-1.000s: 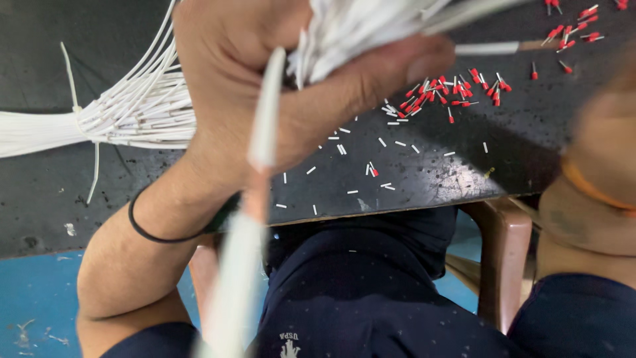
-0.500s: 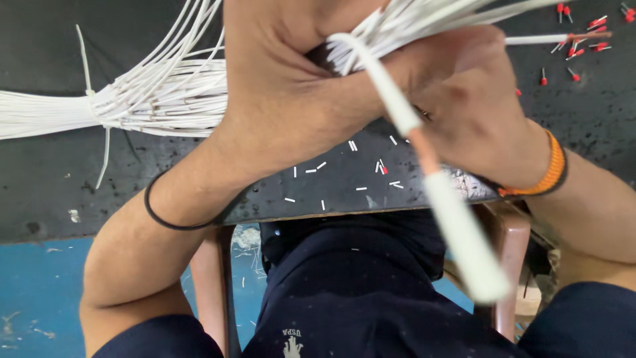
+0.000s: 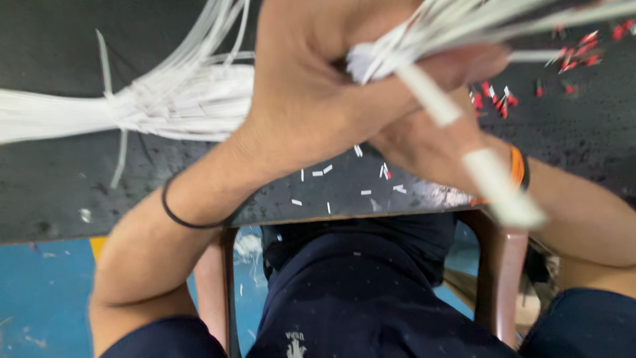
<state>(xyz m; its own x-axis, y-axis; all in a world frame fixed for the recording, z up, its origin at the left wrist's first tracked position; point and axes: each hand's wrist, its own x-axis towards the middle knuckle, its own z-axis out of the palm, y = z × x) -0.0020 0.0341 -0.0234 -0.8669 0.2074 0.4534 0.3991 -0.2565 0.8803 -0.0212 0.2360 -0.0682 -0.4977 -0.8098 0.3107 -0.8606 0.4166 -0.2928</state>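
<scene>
My left hand [image 3: 318,86] is closed around a bunch of thin white wires [image 3: 464,23] that fan out to the upper right. My right hand [image 3: 430,142] sits just under it, its fingers pinching one blurred white wire [image 3: 477,166] that slants down to the lower right. An orange band is on my right wrist, a black band on my left. A second tied bundle of white wires [image 3: 165,106] lies on the dark table [image 3: 79,199] to the left of my hands.
Small red crimp terminals [image 3: 497,96] are scattered on the table at the upper right. Short white wire offcuts [image 3: 324,171] lie near the table's front edge. Below are my dark blue trousers, a reddish stool frame [image 3: 500,278] and a blue floor [image 3: 46,298].
My right hand has come in from the right and closed up under my left hand. The single white wire swung from the lower left to the lower right.
</scene>
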